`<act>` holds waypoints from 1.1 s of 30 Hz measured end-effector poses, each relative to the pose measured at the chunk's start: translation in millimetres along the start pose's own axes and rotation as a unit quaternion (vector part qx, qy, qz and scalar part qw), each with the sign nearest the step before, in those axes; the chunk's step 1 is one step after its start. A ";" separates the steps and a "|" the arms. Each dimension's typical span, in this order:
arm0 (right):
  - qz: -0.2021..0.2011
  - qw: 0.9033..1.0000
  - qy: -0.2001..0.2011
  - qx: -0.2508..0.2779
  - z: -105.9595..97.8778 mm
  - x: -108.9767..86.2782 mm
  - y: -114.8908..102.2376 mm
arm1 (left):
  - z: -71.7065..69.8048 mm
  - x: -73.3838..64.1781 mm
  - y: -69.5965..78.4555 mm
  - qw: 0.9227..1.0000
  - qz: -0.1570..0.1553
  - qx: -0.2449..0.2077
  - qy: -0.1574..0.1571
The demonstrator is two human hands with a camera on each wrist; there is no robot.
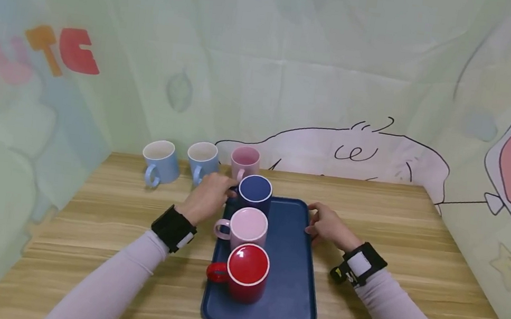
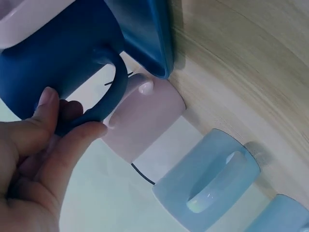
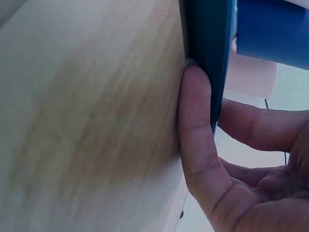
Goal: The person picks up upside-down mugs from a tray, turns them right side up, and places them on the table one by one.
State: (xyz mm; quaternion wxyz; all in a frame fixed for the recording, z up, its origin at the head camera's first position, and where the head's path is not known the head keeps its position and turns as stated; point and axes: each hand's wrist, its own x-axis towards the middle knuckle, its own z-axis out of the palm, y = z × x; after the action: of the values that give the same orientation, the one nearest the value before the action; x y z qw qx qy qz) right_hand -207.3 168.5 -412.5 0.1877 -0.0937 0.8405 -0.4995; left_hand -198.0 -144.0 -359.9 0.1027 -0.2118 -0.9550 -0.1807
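Note:
My left hand (image 1: 209, 196) pinches the handle of a dark blue mug (image 1: 254, 197) between thumb and fingers. The mug is upright at the far left end of a navy tray (image 1: 286, 275). In front of it on the tray are a pink mug (image 1: 247, 230) and a red mug (image 1: 248, 278), handles pointing left. My right hand (image 1: 331, 226) touches the tray's right edge near the far corner. In the right wrist view, one finger (image 3: 198, 111) lies along the tray's outer wall and another reaches to its rim.
Behind the tray, a second pink mug (image 1: 245, 162) and two light blue mugs, one in the middle (image 1: 204, 163) and one at the left (image 1: 164, 165), stand in a row along the back of the wooden table (image 1: 396, 224). A printed curtain (image 1: 272, 66) hangs behind.

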 end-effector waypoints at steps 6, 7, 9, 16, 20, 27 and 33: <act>0.009 1.000 -0.002 0.003 -0.9 -0.6 1.7 | -3.0 0.0 -2.7 0.998 0.011 -0.033 0.043; 0.009 1.000 -0.001 0.002 -0.6 -1.0 2.4 | -2.1 0.3 -4.0 0.998 0.011 -0.041 0.050; 0.008 1.000 0.002 0.001 -0.3 -1.2 2.9 | -0.8 1.4 -6.0 0.996 0.010 -0.059 0.065; 0.007 1.000 0.004 -0.003 -0.6 -0.6 0.1 | -0.7 4.5 -9.1 0.987 -0.013 -0.134 0.088; 0.004 1.000 0.002 -0.002 -1.4 -3.0 -4.7 | 0.8 6.0 -11.0 0.978 -0.037 -0.184 0.093; 0.001 1.000 -0.003 -0.009 -0.7 -11.1 -15.8 | 5.0 7.1 -14.5 0.954 -0.074 -0.271 0.103; 0.002 1.000 0.006 -0.002 -0.6 1.4 2.3 | 6.5 8.7 -12.2 0.927 -0.088 -0.347 0.112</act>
State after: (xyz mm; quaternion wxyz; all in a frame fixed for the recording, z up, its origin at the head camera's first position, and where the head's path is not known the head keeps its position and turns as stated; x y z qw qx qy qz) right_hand -208.8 169.7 -414.6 0.1835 -0.0896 0.8425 -0.4984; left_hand -211.9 -148.6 -367.1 0.1129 -0.1278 -0.8299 -0.5313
